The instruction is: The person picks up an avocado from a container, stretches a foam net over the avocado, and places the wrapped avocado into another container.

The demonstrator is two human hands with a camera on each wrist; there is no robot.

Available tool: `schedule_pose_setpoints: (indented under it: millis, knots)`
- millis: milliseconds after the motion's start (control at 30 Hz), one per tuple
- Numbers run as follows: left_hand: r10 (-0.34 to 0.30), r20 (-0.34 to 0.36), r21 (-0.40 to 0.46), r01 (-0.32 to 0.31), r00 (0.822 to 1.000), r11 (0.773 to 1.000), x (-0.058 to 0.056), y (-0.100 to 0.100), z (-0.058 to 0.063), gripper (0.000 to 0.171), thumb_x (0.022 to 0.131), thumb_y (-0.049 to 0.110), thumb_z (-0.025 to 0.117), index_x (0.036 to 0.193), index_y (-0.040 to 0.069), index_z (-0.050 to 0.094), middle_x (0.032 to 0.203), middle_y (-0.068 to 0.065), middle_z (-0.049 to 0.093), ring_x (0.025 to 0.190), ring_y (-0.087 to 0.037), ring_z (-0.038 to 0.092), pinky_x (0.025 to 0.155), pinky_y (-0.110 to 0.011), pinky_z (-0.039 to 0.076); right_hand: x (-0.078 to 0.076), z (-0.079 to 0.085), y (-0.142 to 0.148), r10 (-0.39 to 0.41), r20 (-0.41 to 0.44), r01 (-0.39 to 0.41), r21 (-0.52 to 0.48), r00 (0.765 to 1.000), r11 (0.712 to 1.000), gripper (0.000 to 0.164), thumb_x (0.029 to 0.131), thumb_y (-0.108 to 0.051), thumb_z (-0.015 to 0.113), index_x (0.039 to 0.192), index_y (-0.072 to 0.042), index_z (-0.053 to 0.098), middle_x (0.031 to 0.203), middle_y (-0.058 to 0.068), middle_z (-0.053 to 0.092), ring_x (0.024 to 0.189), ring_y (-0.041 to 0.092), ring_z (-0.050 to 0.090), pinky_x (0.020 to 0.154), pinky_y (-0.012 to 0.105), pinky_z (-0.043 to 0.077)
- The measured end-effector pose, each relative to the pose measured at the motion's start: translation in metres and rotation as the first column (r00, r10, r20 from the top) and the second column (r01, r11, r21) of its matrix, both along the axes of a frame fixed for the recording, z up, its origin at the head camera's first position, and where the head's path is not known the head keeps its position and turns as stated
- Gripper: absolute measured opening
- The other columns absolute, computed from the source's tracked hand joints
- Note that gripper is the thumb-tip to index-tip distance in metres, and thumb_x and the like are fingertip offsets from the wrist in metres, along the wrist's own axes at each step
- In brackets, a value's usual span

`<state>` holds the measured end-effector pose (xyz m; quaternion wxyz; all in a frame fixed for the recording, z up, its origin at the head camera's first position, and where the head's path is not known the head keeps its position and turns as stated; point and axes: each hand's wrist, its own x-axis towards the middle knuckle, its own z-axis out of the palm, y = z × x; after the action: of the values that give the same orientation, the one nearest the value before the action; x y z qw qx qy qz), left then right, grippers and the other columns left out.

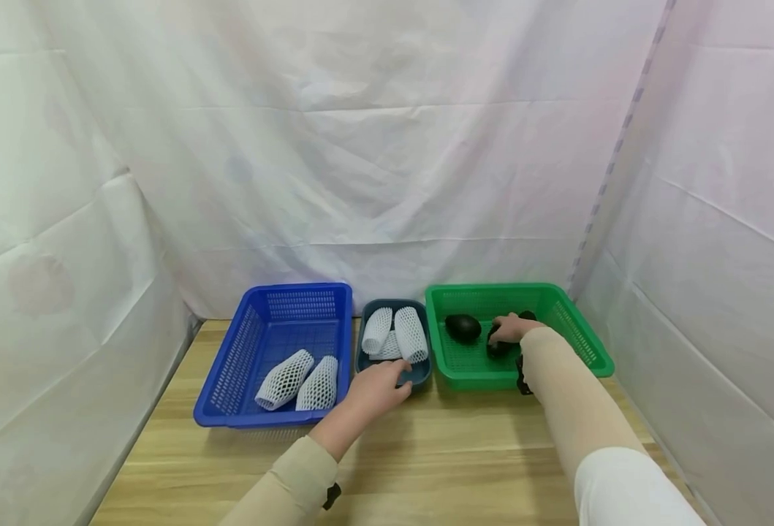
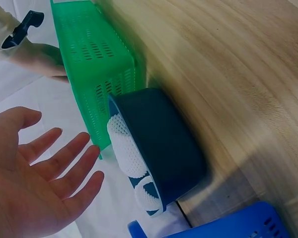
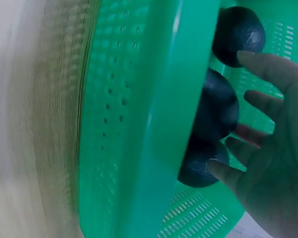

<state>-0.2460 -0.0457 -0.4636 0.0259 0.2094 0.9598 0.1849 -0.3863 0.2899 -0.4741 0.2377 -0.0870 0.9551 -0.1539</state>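
Observation:
Three dark, egg-shaped fruits that look like avocados lie in the green basket (image 1: pixel 455 380); the left one (image 1: pixel 463 329) sits apart in the head view. My right hand (image 1: pixel 511 329) reaches over the others, fingers spread around the middle fruit (image 3: pixel 216 106), fingertips close to the fruit skins. My left hand (image 1: pixel 376 391), fingers apart and slightly bent, hovers over the near edge of the small dark teal bin (image 2: pixel 161 139) and holds nothing. White foam net sleeves (image 1: pixel 411 334) lie in that bin, just beyond the left fingers.
The blue basket (image 1: pixel 229 421) stands left of the teal bin and contains two plumped-out foam net sleeves (image 1: pixel 286 380). All three containers stand in a row on the wooden table (image 1: pixel 452 453). White sheeting (image 1: pixel 373 175) hangs behind and at both sides.

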Motion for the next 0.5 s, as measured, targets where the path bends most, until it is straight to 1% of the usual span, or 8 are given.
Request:
schedule_pose_setpoints:
  millis: [67,167,200,267,367,433,500]
  knots:
    - [-0.003,0.001,-0.003,0.003,1.0,1.0,0.0,0.0002,-0.0009,0.032,0.095,0.033,0.061,0.122,0.017,0.064,0.108,-0.001,0.069,0.092,-0.016,0.065,0.072,-0.033,0.053,0.0004,-0.0012,0.002,0.007,-0.026,-0.006,0.03,1.0,1.0,0.064,0.095,-0.027,0.059,0.145,0.006,0.036,0.15,0.04,0.013,0.136,0.058,0.012,0.1,0.068,0.029]
    - [-0.005,-0.005,-0.004,0.005,1.0,1.0,0.0002,0.0007,-0.0025,0.032,0.094,0.032,0.062,0.122,0.017,0.065,0.11,-0.001,0.069,0.095,-0.017,0.065,0.074,-0.035,0.053,0.0014,-0.0037,0.0038,0.031,-0.031,-0.029,0.064,0.999,0.998,0.06,0.094,-0.025,0.062,0.143,0.004,0.043,0.148,0.039,0.018,0.135,0.056,0.016,0.099,0.066,0.033]
    - [-0.005,-0.011,-0.008,0.005,1.0,1.0,0.0002,0.0009,-0.0033,0.032,0.094,0.033,0.062,0.122,0.018,0.065,0.11,-0.001,0.069,0.095,-0.017,0.065,0.075,-0.035,0.053,0.0019,-0.0045,0.0039,0.039,-0.031,-0.037,0.068,0.999,0.997,0.059,0.093,-0.024,0.064,0.141,0.004,0.045,0.147,0.039,0.021,0.134,0.056,0.019,0.098,0.065,0.036]
    - [-0.009,-0.014,-0.011,0.009,1.0,1.0,0.0004,0.0013,-0.0045,0.032,0.094,0.033,0.062,0.122,0.017,0.065,0.111,-0.001,0.068,0.097,-0.018,0.065,0.076,-0.036,0.053,0.0028,-0.0055,0.0038,0.05,-0.02,-0.049,0.058,0.999,0.997,0.057,0.092,-0.023,0.068,0.138,0.004,0.047,0.143,0.037,0.03,0.13,0.053,0.03,0.094,0.06,0.042]
    - [-0.014,-0.011,-0.013,0.013,1.0,1.0,0.0008,0.0015,-0.006,0.032,0.094,0.034,0.062,0.122,0.017,0.065,0.111,-0.002,0.068,0.097,-0.019,0.065,0.077,-0.036,0.053,0.0042,-0.0052,0.0033,0.039,-0.003,-0.038,0.021,0.999,0.999,0.053,0.088,-0.018,0.073,0.131,0.003,0.049,0.134,0.031,0.043,0.117,0.046,0.046,0.084,0.053,0.047]
    - [-0.012,-0.007,-0.01,0.012,1.0,1.0,0.0011,0.0013,-0.0066,0.032,0.094,0.034,0.062,0.121,0.017,0.065,0.111,-0.002,0.068,0.096,-0.019,0.065,0.076,-0.036,0.053,0.0044,-0.005,0.0033,0.032,0.002,-0.032,0.004,0.999,0.999,0.05,0.087,-0.017,0.075,0.126,0.001,0.05,0.128,0.026,0.048,0.108,0.04,0.052,0.079,0.049,0.049]
    - [-0.008,-0.007,-0.005,0.008,1.0,1.0,0.0011,0.001,-0.0069,0.032,0.094,0.034,0.062,0.121,0.017,0.065,0.11,-0.002,0.068,0.096,-0.019,0.065,0.076,-0.036,0.053,0.0045,-0.0056,0.0031,0.036,0.0,-0.036,0.0,0.999,0.999,0.049,0.086,-0.017,0.076,0.125,0.001,0.051,0.129,0.025,0.048,0.109,0.039,0.052,0.08,0.048,0.049]
